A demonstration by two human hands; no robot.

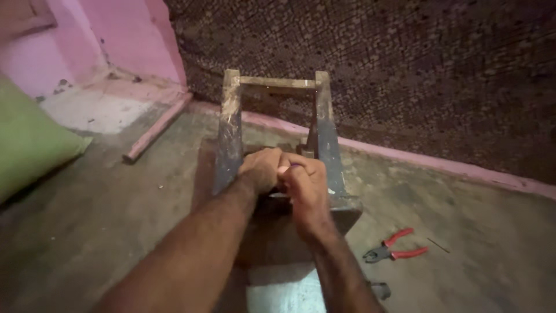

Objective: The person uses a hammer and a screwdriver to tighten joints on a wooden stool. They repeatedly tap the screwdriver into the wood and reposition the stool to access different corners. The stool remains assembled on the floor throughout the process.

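Wooden frame (231, 124) stands on the concrete floor (116, 220) in the middle of the view, made of 2 worn, paint-scuffed rails joined by a short crossbar at the far end, with a dark block across the near end. Both hands meet between the rails, over that near block. Left hand (262, 168) is curled into a fist, knuckles up, pressed against the inner side of the left rail. Right hand (307, 188) is curled too, its fingers folded toward the left hand and touching it; a small purple bit (295, 166) shows at the fingertips, too small to identify. What either hand grips is hidden by the fingers themselves.

Red-handled pliers (394, 246) lie on the floor to the right of the frame, near it but apart, jaws pointing left. A thin dark sliver lies just beyond their handles. A pink strip (156, 127) lies on the floor to the left, and a green cushion (29, 145) fills the left edge. Behind stands a dark mosaic wall (405, 69) with a pink base, beside a pink wall (116, 35).
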